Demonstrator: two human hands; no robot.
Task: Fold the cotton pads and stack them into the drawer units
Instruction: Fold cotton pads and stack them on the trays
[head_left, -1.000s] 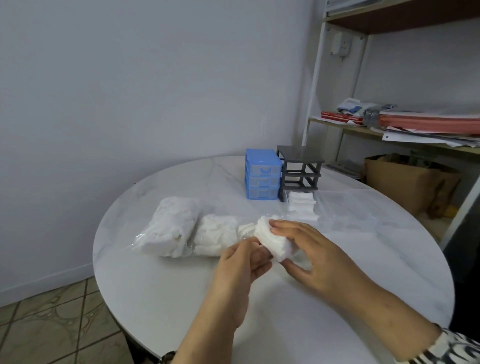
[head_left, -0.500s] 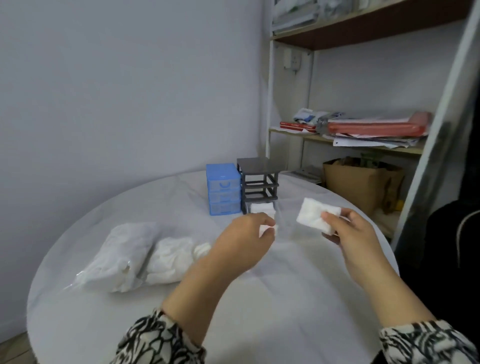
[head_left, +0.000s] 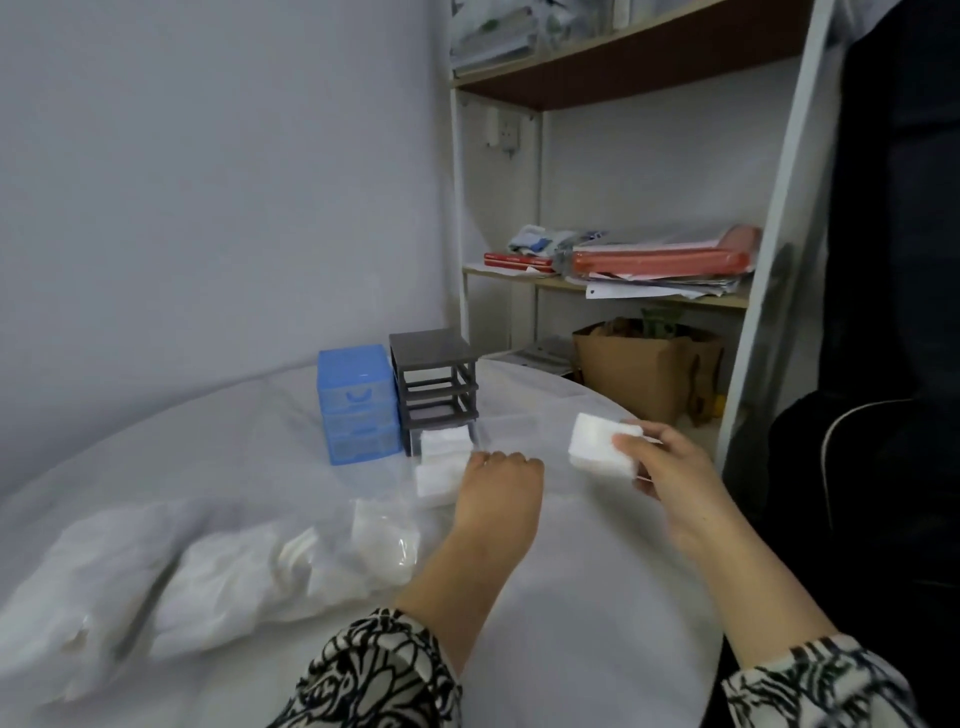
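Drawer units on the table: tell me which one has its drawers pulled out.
The grey drawer unit, right of the blue drawer unit. Its frame shows empty open slots, while the blue one's drawers all sit closed in place.

Two bare forearms, reaching up from the bottom edge of the frame. Left hand at centre, right hand right of centre, no rings, watch or gloves visible on either. Left sleeve at bottom centre: loose fabric, white with a bold black swirling, leaf-like print, ending partway up the forearm. Right sleeve at lower right: same black-and-white print, cuff likewise short of the wrist.
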